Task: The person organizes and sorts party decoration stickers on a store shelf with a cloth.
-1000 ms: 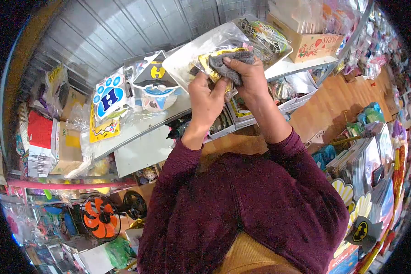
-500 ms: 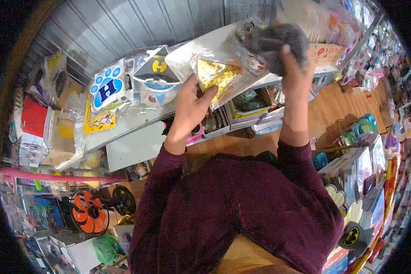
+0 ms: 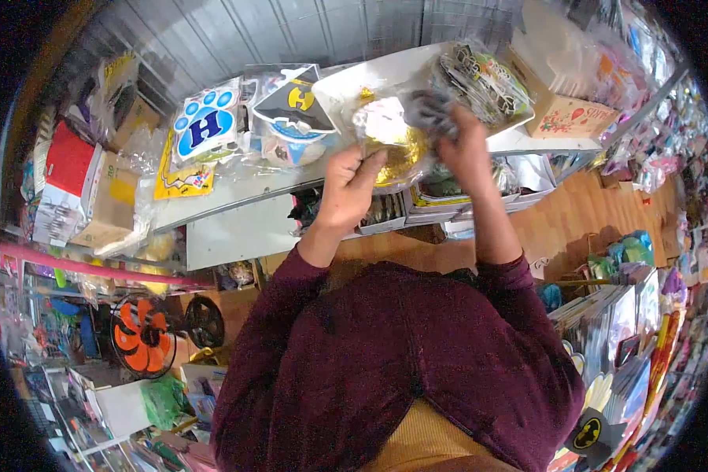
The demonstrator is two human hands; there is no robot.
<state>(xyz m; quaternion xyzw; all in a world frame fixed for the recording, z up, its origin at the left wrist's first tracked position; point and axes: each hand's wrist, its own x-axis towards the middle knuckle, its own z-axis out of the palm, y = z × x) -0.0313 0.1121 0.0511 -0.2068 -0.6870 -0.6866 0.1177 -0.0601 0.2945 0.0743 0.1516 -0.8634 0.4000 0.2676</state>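
Observation:
My left hand (image 3: 348, 189) pinches the lower left edge of a shiny gold foil item (image 3: 401, 167) in clear plastic wrapping; bright glare covers its upper part. A dark grey cloth (image 3: 431, 112) is bunched in my right hand (image 3: 469, 149), against the right side of the gold packet. Hand and cloth are smeared by motion. Behind both hands, a white tray (image 3: 340, 88) rests on a shelf and holds several patterned black-and-white packets (image 3: 484, 85) at its right end.
Left along the shelf (image 3: 252, 195) lie a blue paw-print packet (image 3: 205, 126) and a packet with a bat emblem (image 3: 295, 102). Cardboard boxes (image 3: 576, 118) stand at the right. An orange-bladed fan (image 3: 143, 337) is at lower left, and stacked booklets (image 3: 598, 315) at lower right.
My right hand has brought the grey cloth down and left from above the tray's packets onto the gold packet. The gold packet has turned and shifted slightly right with my left hand.

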